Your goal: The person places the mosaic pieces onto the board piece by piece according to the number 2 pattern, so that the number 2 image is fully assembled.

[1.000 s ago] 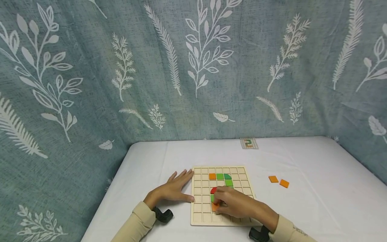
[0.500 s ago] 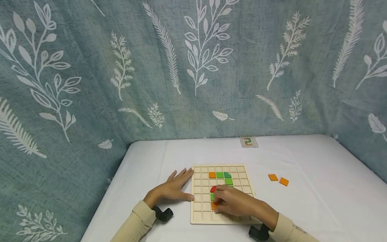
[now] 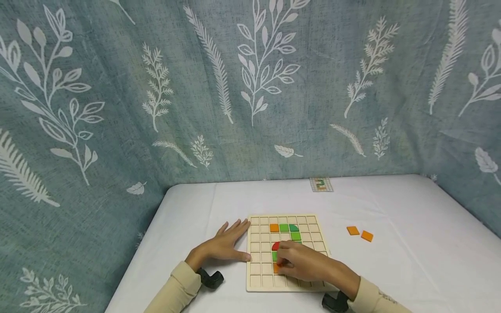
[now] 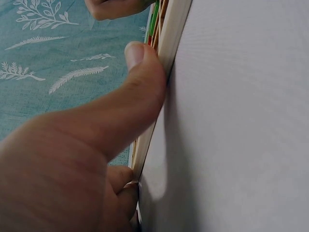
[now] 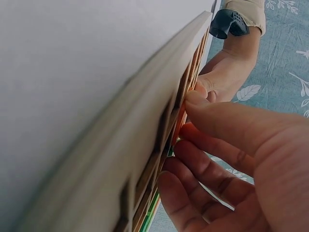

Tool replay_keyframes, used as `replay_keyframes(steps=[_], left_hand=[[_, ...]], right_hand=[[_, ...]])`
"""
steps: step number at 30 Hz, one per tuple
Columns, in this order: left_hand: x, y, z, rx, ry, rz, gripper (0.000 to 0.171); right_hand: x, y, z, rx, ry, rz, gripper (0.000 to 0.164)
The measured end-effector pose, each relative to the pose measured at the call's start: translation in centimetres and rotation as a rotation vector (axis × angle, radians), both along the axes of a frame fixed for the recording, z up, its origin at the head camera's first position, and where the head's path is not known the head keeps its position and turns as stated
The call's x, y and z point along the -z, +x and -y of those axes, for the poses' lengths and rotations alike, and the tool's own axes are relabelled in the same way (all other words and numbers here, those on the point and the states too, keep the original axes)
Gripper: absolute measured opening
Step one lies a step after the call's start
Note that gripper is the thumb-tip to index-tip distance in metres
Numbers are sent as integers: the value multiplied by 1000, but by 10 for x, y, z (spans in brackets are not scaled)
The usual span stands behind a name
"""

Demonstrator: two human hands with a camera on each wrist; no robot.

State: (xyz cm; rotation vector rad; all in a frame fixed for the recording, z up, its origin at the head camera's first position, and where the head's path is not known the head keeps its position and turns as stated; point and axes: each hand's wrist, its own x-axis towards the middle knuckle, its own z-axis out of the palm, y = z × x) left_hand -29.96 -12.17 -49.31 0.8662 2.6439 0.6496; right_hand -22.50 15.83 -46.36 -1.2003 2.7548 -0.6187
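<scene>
A wooden grid board [image 3: 258, 280] lies on the table with coloured tiles in its cells. My left hand [image 3: 225, 245] is spread flat at the board's left side, its thumb on the edge. Over the lower middle, my right hand [image 3: 303, 261] pinches an orange square tile [image 3: 276, 268] with thumb and index finger, down at its cell. Just above that tile are a green tile [image 3: 274, 256] and a red rounded tile [image 3: 275, 246]. Farther up are an orange tile [image 3: 274, 228], a green tile [image 3: 283, 228], a teal rounded tile [image 3: 293, 228] and another green tile [image 3: 296, 236]. The right hand covers cells behind it.
Two loose orange tiles, one [image 3: 352, 230] beside the other [image 3: 367, 236], lie right of the board. A small pattern card [image 3: 321, 184] sits at the table's far edge. Behind the white table [image 3: 195, 204] hangs a leaf-print curtain [image 3: 250, 143].
The right thumb has shifted slightly at the orange tile. The left hand stays in place, and the head view has tilted a little.
</scene>
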Motion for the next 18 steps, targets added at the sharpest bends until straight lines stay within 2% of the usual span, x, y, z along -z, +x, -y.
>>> replay_keyframes(steps=[12, 18], left_hand=[[0, 1, 6, 1, 9, -8, 106], [0, 1, 4, 11, 8, -3, 107]], right_hand=[[-4, -1, 2, -25, -27, -15, 7], [-16, 1, -21, 6, -98, -14, 4]])
